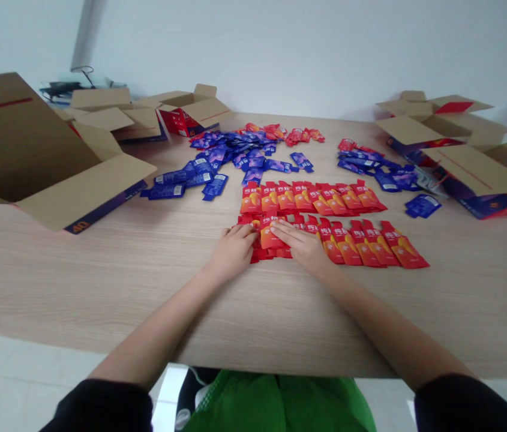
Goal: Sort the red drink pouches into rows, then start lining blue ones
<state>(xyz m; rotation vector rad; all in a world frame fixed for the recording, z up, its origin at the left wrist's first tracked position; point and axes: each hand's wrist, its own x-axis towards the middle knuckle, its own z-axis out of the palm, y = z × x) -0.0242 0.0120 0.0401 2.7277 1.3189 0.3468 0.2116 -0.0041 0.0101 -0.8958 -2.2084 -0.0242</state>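
The red-and-orange pouch (269, 235) in hand lies face up near the left end of the front row of red pouches (368, 243), on top of others whose lower edges show beneath it. The right hand (308, 245) rests on it from the right, its grip not pinching: the fingers lie extended and close together across the pouch face. The left hand (234, 247) is at the row's left end, its fingers curled in against the red packets there; whether that grip pinches one cannot be told, as the fingertips are hidden.

For tidy handling, flat, light pressure from the right hand seems best, since these look like soft, slick packets that could slide over one another. The left fingertips would do well to square the lower edges without bending the narrow necks. Keeping each overlap even should leave every pouch easy to count and lift; a hard push could fan the row out.

Just beyond lies the back row of red pouches (307, 198), similarly overlapped, a good guide for spacing. Farther off on the desk (100, 288) sit a loose heap of blue sachets (235, 147) and, at the sides, open cartons, such as the large left carton (86, 195).
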